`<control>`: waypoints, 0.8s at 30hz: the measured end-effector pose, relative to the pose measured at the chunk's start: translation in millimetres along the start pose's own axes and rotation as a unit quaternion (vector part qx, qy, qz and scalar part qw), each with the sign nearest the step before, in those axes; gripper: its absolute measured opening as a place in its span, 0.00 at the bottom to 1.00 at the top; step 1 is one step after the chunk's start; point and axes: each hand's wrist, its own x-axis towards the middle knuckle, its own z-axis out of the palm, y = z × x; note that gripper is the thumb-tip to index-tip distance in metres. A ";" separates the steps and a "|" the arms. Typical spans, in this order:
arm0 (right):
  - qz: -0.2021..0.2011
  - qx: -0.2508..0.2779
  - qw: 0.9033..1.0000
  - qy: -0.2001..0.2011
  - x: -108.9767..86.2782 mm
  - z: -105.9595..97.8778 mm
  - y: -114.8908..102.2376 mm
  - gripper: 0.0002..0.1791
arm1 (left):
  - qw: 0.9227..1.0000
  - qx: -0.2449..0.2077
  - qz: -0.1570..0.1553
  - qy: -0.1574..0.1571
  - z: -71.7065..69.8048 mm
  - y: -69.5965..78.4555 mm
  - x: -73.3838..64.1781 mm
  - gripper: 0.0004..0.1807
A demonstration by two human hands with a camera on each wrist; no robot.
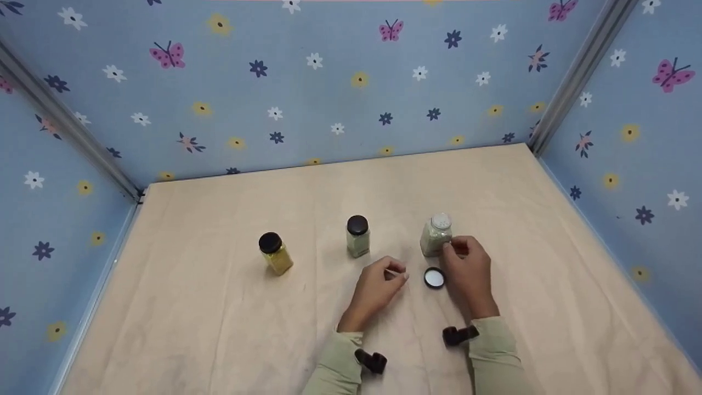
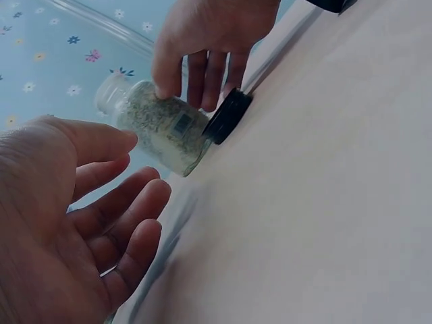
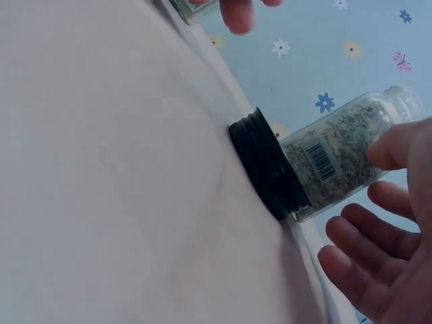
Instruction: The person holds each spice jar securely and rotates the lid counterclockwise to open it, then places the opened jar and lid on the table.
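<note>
A glass shaker jar (image 1: 436, 239) of pale green dried flakes stands upright on the table, its white perforated top uncovered. My right hand (image 1: 470, 271) is at the jar's right side, thumb tip against the glass in the right wrist view and the other fingers loosely bent. A black screw cap (image 1: 434, 278) with a white inside lies upside down just in front of the jar. To the left of the cap, my left hand (image 1: 378, 282) hovers near the table with fingers loosely curled and nothing between them; its palm and fingers (image 2: 138, 250) face the jar in the left wrist view.
A black-capped jar of green contents (image 1: 358, 237) stands left of the uncovered one. Farther left is another black-capped jar, with yellow contents (image 1: 277, 255). A beige cloth (image 1: 219, 219) covers the table, and blue flowered panels (image 1: 329, 93) enclose its back and sides.
</note>
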 end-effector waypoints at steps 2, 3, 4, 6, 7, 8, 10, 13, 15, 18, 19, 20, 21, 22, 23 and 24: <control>0.002 0.003 1.000 0.018 -0.5 0.8 -1.2 0.10 | 1.000 0.005 -0.005 0.004 -3.8 -0.6 -0.2 0.04; 0.001 0.003 1.000 0.028 -0.7 1.1 -1.7 0.10 | 1.000 0.007 -0.008 0.005 -5.6 -0.8 -0.4 0.04; -0.001 0.002 0.999 0.036 -1.2 1.3 -2.6 0.09 | 1.000 0.009 -0.012 0.005 -7.2 -1.2 -0.7 0.04; -0.009 -0.001 0.999 0.049 -2.5 1.8 -5.1 0.09 | 1.000 0.012 -0.018 0.004 -10.0 -1.5 -1.3 0.04; -0.015 -0.002 0.998 0.055 -3.1 2.2 -6.8 0.09 | 1.000 0.012 -0.020 0.004 -11.4 -1.4 -1.5 0.04; -0.020 -0.006 0.998 0.058 -4.0 2.7 -8.9 0.09 | 1.000 0.011 -0.020 0.005 -12.6 -1.1 -1.6 0.04; -0.031 -0.009 0.998 0.056 -5.9 5.2 -13.7 0.09 | 1.000 0.012 -0.019 0.012 -15.5 -0.6 -1.8 0.03; -0.043 -0.008 0.998 0.047 -9.1 11.8 -21.5 0.09 | 0.999 0.017 -0.016 0.025 -20.0 0.0 -2.0 0.02; -0.046 -0.002 0.998 0.040 -12.1 17.2 -26.6 0.09 | 0.999 0.023 -0.016 0.032 -22.9 -0.3 -2.7 0.02; -0.050 0.008 0.998 0.031 -16.2 26.9 -31.6 0.09 | 0.999 0.028 -0.017 0.039 -27.0 -2.0 -4.0 0.02; -0.050 0.011 0.998 0.027 -17.5 30.1 -33.0 0.09 | 0.999 0.030 -0.016 0.040 -28.4 -2.5 -4.5 0.02; -0.049 0.014 0.998 0.023 -18.4 33.1 -34.2 0.09 | 0.999 0.030 -0.017 0.041 -29.4 -3.1 -4.8 0.02; -0.048 0.019 0.999 0.019 -19.2 35.9 -35.3 0.09 | 0.999 0.030 -0.017 0.042 -30.6 -3.4 -5.1 0.02; -0.046 0.022 0.999 0.015 -19.7 38.3 -36.3 0.09 | 0.998 0.029 -0.016 0.043 -31.5 -3.5 -5.3 0.02; -0.042 0.022 0.999 0.011 -20.1 40.6 -37.4 0.09 | 0.998 0.029 -0.016 0.045 -32.3 -3.4 -5.5 0.02; -0.040 0.025 0.999 0.007 -20.3 42.5 -39.0 0.10 | 0.998 0.028 -0.017 0.046 -33.0 -3.1 -5.7 0.02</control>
